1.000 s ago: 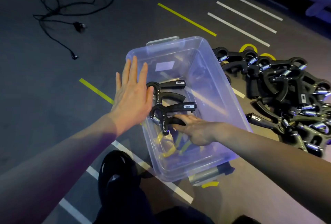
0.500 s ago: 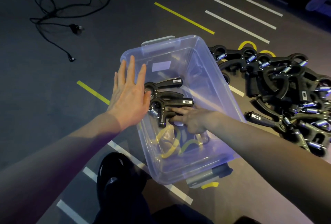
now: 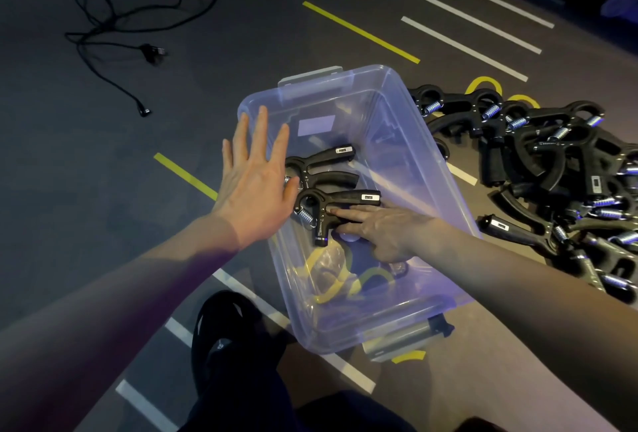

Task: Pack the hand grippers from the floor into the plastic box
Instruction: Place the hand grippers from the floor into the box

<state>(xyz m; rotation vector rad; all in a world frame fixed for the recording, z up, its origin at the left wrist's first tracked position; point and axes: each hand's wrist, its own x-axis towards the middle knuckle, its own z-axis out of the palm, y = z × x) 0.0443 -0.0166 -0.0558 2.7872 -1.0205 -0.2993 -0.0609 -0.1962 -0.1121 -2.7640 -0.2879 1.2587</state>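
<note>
1. The floor (image 3: 86,190) is dark grey and smooth, and it fills nearly the whole view.
2. Straight yellow tape lines (image 3: 360,32) cross it diagonally, one at the upper middle and another at the left middle.
3. Three parallel white stripes (image 3: 464,48) run diagonally at the upper right.
4. More white tape marks (image 3: 145,405) lie at the lower left.
5. Curved yellow markings (image 3: 483,83) show on the floor at the right.
6. A black cable (image 3: 103,26) lies in loose loops at the upper left, with a plug end on the floor.
7. The light is dim with a bluish-purple cast; the far upper edge is nearly black.
</note>
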